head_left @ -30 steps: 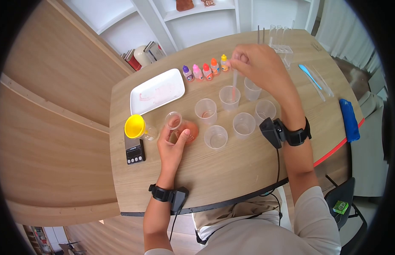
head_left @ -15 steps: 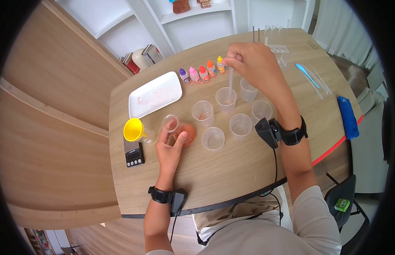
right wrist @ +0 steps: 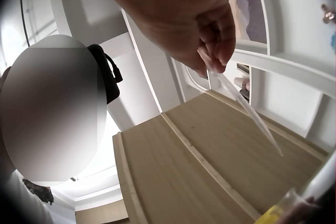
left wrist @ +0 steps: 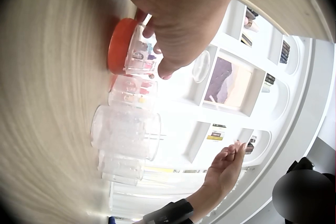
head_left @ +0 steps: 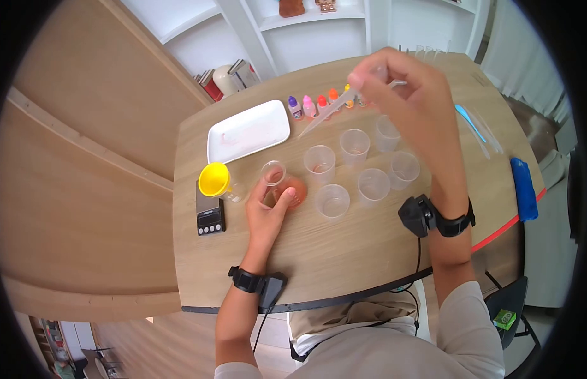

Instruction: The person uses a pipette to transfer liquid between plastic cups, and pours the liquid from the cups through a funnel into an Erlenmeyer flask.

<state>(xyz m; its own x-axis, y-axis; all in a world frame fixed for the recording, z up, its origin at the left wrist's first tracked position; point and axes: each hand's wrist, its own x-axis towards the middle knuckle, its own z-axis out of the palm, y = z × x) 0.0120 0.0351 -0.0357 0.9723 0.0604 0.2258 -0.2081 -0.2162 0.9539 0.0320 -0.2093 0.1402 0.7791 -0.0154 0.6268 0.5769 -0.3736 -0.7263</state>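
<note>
My left hand (head_left: 268,215) grips a clear conical flask (head_left: 274,172) at the left of the table. Orange-red liquid (left wrist: 122,45) fills its bottom, as the left wrist view shows. Held up over the table by my right hand (head_left: 410,85) is a translucent plastic dropper pipette (head_left: 325,115). Fingers and thumb pinch its upper end, and the tip slants down to the left. In the right wrist view the pipette (right wrist: 249,109) looks pale along its stem. Below it stand several clear plastic cups, including one (head_left: 320,163) with a little reddish liquid and another (head_left: 355,146) behind it.
A white tray (head_left: 249,134) with pinkish traces lies at the back left. Small dropper bottles (head_left: 309,107) line up beside it. A yellow funnel (head_left: 214,180) and a black scale (head_left: 210,218) are left of the flask. Stirrers (head_left: 473,126) and a blue bundle (head_left: 524,189) lie right.
My right hand has raised the pipette out of a back cup and tilted it, so its tip now points left. My left hand keeps its grip on the flask.
</note>
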